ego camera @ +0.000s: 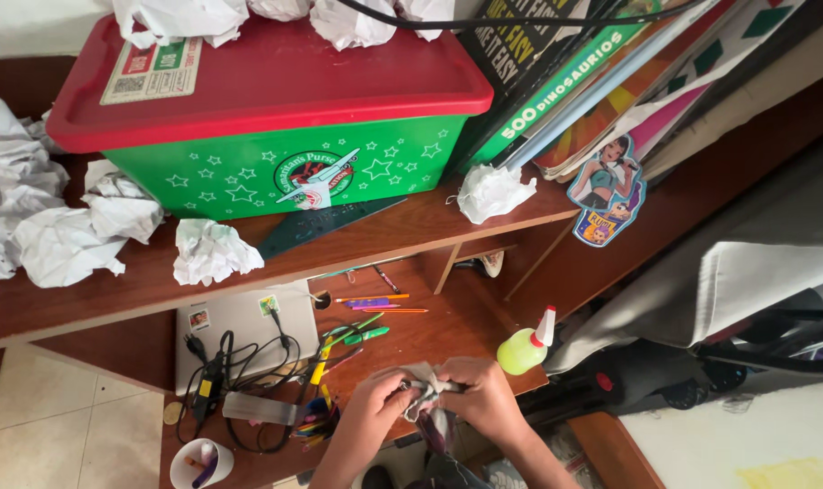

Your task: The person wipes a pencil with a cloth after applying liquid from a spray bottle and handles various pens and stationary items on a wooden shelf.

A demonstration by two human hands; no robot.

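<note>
Storage box [276, 136] on the shelf [86, 294], crumpled paper balls [214, 251] left of and before it, books [574, 81] leaning to its right. Below, on the bench [430, 330]: laptop [244, 330] at left under cables [239, 371], markers [371, 303] at middle, glue bottle [525, 349] at right, cup [201, 464] at near-left corner.

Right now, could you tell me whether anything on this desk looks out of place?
Yes: crumpled paper balls litter the upper shelf around the green bin, and pens lie scattered on the desk below.

glue bottle [523, 349] right, pens [344, 337] left
</note>
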